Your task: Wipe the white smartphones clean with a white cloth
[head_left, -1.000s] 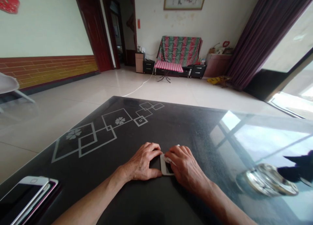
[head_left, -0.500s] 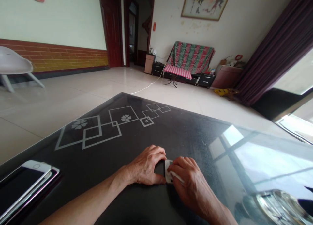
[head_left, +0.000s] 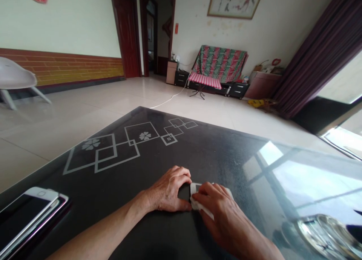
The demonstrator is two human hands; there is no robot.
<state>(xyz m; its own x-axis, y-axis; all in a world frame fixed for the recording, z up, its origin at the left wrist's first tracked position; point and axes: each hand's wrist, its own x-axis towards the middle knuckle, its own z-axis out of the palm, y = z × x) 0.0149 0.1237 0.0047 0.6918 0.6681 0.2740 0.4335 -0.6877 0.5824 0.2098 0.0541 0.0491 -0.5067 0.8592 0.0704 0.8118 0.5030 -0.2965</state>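
Note:
A white phone (head_left: 194, 187) lies flat on the dark glossy table (head_left: 158, 237), much of it hidden under my right hand. My left hand (head_left: 171, 190) braces its near-left end, thumb at one corner and fingertips at the other, with a gap between palm and phone. My right hand (head_left: 219, 205) is closed over a folded white cloth or tissue (head_left: 207, 211) pressed onto the phone's face. Off to the left, more phones (head_left: 31, 211) sit stacked on the tabletop, a white one with a home button on top.
A shiny clear glass dish (head_left: 319, 233) stands at the table's right, partly out of view. Light squares and flower patterns decorate the table's far left. Beyond the table are a white chair (head_left: 17, 77), a small striped table (head_left: 205, 80) and a cloth-draped item (head_left: 220, 63).
My right hand has shifted slightly to the right and down along the phone with the white cloth. My left hand stays at the phone's end. The view has tilted a little.

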